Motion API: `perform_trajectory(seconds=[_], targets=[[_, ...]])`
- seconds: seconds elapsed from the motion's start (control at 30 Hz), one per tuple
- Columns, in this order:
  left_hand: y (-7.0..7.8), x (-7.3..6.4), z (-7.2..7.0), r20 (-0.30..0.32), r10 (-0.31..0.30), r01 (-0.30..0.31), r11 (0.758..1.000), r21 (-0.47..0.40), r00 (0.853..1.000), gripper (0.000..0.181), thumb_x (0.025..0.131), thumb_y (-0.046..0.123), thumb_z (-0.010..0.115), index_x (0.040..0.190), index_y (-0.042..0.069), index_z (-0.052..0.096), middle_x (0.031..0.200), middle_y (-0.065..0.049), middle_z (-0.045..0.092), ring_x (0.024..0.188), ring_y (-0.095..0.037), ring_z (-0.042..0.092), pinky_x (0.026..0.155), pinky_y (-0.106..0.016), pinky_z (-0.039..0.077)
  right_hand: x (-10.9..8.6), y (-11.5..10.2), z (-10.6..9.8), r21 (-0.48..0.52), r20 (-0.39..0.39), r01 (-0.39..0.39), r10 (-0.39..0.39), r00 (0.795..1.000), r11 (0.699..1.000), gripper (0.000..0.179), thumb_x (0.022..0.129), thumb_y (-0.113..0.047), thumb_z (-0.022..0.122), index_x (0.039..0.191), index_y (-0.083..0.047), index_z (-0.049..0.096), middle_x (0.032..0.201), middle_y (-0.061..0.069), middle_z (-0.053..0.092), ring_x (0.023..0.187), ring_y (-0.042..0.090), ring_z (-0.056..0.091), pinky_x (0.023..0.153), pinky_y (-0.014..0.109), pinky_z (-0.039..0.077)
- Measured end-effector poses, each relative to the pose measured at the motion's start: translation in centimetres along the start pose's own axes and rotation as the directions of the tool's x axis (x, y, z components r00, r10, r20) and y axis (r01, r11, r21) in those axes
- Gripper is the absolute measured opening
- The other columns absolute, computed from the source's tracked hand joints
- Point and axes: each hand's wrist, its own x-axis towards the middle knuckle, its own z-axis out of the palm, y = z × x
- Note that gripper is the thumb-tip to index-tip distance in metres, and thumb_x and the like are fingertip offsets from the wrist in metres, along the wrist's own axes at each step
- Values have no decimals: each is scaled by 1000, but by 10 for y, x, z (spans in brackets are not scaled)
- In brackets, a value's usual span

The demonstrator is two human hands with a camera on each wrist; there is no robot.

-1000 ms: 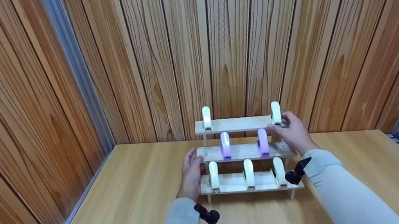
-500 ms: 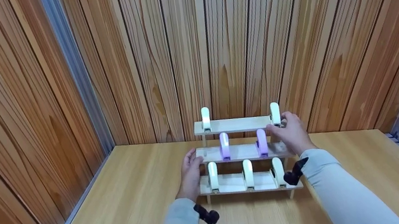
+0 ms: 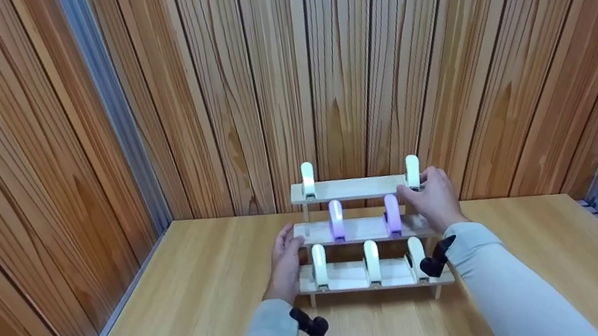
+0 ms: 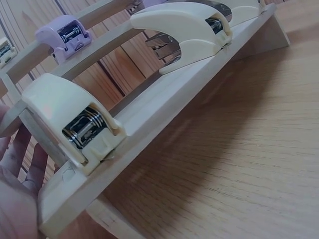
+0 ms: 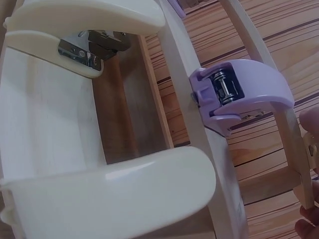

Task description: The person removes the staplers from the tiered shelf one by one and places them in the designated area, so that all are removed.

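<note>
A three-tier pale wooden rack (image 3: 361,185) stands on the table. Cream staplers occupy the top and bottom tiers, among them the upper right stapler (image 3: 412,171). On the middle tier are two purple staplers, the left one (image 3: 336,220) and the right one (image 3: 392,215). My left hand (image 3: 284,265) holds the middle tier's left end, thumb in front. My right hand (image 3: 437,198) grips the top tier's right end beside the cream stapler, thumb at the front edge. In the right wrist view only fingertips (image 5: 309,229) show there, at the frame's edge.
Wood-patterned walls (image 3: 297,73) rise behind and on both sides, with a metal corner strip (image 3: 119,112) at the left. The wooden table (image 3: 180,328) extends around the rack. Each sleeve cuff carries a small black device, such as the left one (image 3: 310,323).
My right hand has shifted slightly to the left at the top tier's end, and its forearm with it. My left hand has kept its hold on the rack.
</note>
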Motion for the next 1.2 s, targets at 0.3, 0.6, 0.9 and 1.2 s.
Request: perform_trajectory(seconds=[0.3, 0.6, 0.9, 1.2], targets=[[0, 1, 1, 0, -21, 21, 1000, 1, 1000, 56, 99, 13, 57, 152, 14, 40, 163, -15, 30, 149, -35, 30, 121, -50, 25, -1, 2, -6, -33, 19, 3, -2, 1000, 999, 47, 94, -39, 69, 113, -1, 48, 119, 15, 48, 104, 29, 51, 85, 37, 48], [0, 0, 0, 0, 0, 0, 1000, -11, 1000, 56, 99, 12, 58, 152, 13, 40, 163, -17, 28, 148, -36, 29, 121, -50, 25, -2, 6, -12, -48, -23, 6, -7, 1000, 999, 43, 94, -31, 67, 115, 1, 50, 116, 17, 53, 101, 30, 54, 83, 38, 50], [0, -4, 0, 11, 12, -12, 1000, -12, 1000, 55, 99, 12, 55, 152, 12, 39, 163, -18, 28, 148, -37, 30, 121, -50, 26, -9, 18, -12, 12, -74, -39, 39, 996, 999, 48, 96, -36, 64, 123, -1, 47, 113, 15, 55, 93, 27, 54, 72, 31, 46], [2, -4, 1, 20, 33, -33, 999, -23, 999, 56, 100, 11, 54, 153, 10, 37, 163, -20, 27, 148, -37, 30, 121, -49, 25, -10, 32, -20, 63, -145, -34, 43, 989, 997, 45, 96, -30, 63, 126, 1, 47, 139, 20, 52, 108, 31, 54, 79, 32, 50]])
